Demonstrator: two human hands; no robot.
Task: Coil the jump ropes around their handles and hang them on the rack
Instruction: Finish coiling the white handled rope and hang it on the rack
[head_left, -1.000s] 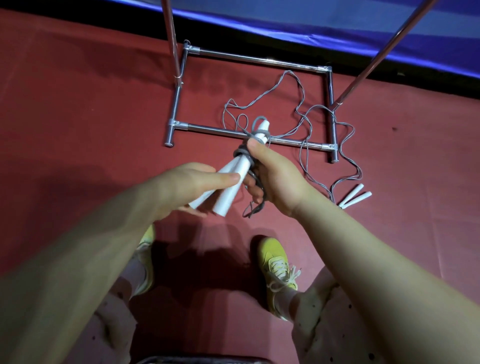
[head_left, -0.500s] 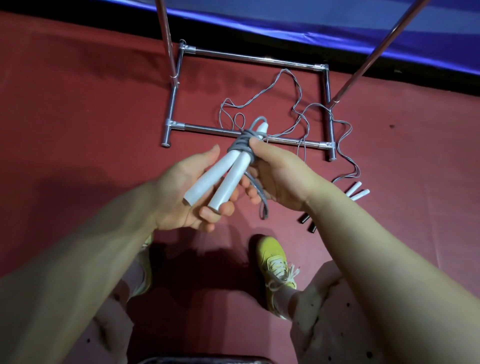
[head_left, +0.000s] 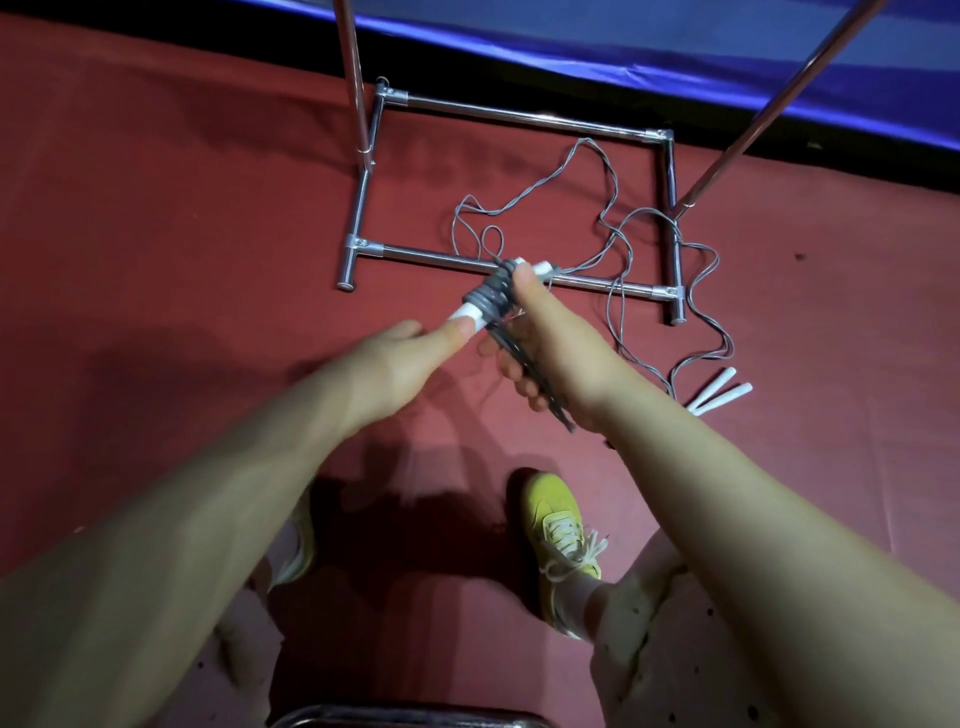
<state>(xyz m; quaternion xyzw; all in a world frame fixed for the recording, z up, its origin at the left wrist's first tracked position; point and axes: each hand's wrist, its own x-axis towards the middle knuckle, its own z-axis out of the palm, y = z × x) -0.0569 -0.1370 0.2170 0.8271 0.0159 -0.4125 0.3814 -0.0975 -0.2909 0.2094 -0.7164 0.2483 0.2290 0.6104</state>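
Head camera looks steeply down (close) over forearms to floor (head_left: 156, 208).

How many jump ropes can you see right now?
2. One coiled jump rope is held in both hands; one loose jump rope sprawls on the floor across the rack base. Others may be out of frame.

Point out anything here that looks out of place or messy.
A second jump rope sprawls uncoiled on the red floor, its cord draped over the rack base, its white handles loose at right. The held jump rope is mostly coiled, a cord end dangling.
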